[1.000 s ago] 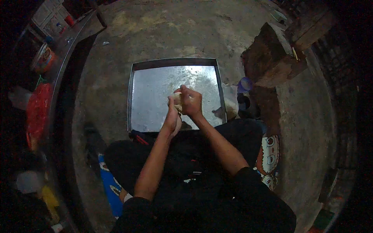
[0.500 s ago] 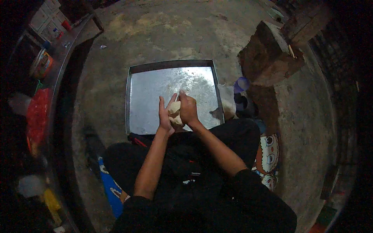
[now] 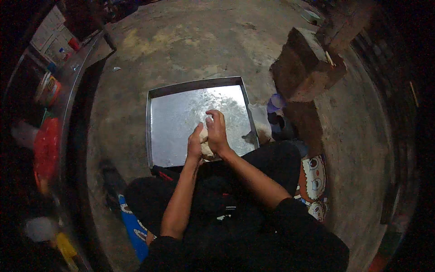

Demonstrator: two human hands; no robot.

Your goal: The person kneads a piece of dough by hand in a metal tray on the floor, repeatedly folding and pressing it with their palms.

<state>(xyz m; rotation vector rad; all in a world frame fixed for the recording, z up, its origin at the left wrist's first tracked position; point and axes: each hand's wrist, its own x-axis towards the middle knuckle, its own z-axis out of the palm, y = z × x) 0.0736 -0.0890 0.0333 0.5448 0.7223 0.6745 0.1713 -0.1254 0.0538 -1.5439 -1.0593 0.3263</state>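
The left hand [image 3: 194, 146] and right hand [image 3: 218, 136] press a pale dough lump [image 3: 205, 148] between them, their fingers gripping it, the right's partly curled, over a shallow metal tray's [image 3: 170, 113] near part.

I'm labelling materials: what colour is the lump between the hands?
The lump is pale cream, best seen in the head view.

Head view, one: wide fisheye, left of a side-by-side pair, head-worn. Aspect: downward and somewhat forward, upright, unmirrored. Range: close, from above the lap [image 3: 215, 187]; rectangular metal tray [image 3: 174, 122] just beyond it, concrete floor [image 3: 204, 52] running far. Margins: straight edges bowed, left and right sides darkening.
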